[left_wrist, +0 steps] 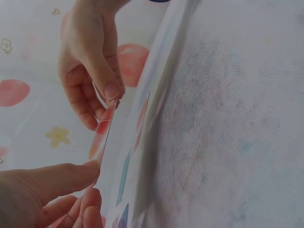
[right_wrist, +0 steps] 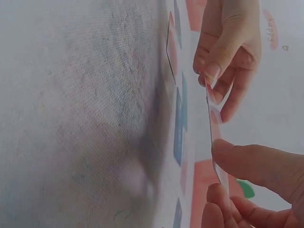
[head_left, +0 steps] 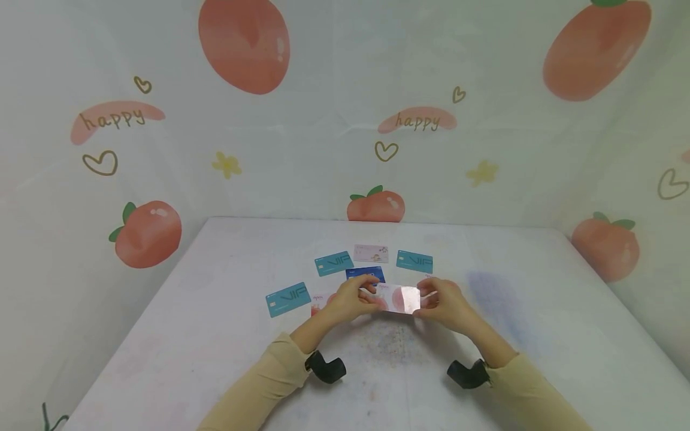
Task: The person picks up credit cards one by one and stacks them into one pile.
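Note:
A white and pink card with a peach-like print is raised off the table between both hands, tilted, with glare on its right part. My left hand pinches its left end, and my right hand pinches its right end. Seen edge-on in the left wrist view, the card looks thin, with the left thumb on its near side. In the right wrist view the right thumb presses the card. Behind the left hand lie a blue card and a partly hidden red and white card.
On the white table lie a teal VIP card at left, two more teal cards further back, and a pale pink card between those two. A card's edge peeks out behind the right hand. A printed backdrop surrounds the table.

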Demonstrator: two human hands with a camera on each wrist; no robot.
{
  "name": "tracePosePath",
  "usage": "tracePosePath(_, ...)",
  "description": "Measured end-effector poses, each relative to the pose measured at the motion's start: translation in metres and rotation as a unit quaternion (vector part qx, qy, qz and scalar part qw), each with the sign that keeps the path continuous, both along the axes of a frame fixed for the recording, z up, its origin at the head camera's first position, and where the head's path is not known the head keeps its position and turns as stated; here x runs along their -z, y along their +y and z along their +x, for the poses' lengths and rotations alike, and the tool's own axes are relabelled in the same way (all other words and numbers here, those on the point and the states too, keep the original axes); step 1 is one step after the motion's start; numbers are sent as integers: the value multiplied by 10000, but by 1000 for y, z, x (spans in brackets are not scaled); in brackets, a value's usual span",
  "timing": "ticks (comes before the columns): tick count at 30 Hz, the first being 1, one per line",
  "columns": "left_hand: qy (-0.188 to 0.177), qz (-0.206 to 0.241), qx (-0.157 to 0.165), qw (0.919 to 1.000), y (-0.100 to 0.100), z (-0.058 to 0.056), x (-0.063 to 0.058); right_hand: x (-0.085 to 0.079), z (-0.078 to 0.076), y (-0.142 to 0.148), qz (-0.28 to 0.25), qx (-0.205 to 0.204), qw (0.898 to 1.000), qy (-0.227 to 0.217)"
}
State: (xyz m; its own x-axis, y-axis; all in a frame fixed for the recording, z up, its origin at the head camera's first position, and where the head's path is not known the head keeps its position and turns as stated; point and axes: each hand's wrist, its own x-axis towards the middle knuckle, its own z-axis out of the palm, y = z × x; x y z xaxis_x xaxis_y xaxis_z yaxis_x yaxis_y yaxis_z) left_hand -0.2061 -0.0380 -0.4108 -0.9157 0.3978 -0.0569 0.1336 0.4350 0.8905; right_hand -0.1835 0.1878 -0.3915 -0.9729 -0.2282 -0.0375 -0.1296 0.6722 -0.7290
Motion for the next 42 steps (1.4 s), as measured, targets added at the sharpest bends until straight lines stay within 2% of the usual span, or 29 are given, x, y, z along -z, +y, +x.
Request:
tracePosePath(10,178,73,107,9998,-8,7,-3,2,-1,-6,-18,-23,9997,-230)
tracePosePath(30,306,66,125,9994,-16,11,0,3,3,-9,-61,-142,9997,-204)
tracePosePath(42,92,44,143,9998,-20,15,1,4,6,-12,-143,-179,9993,-305)
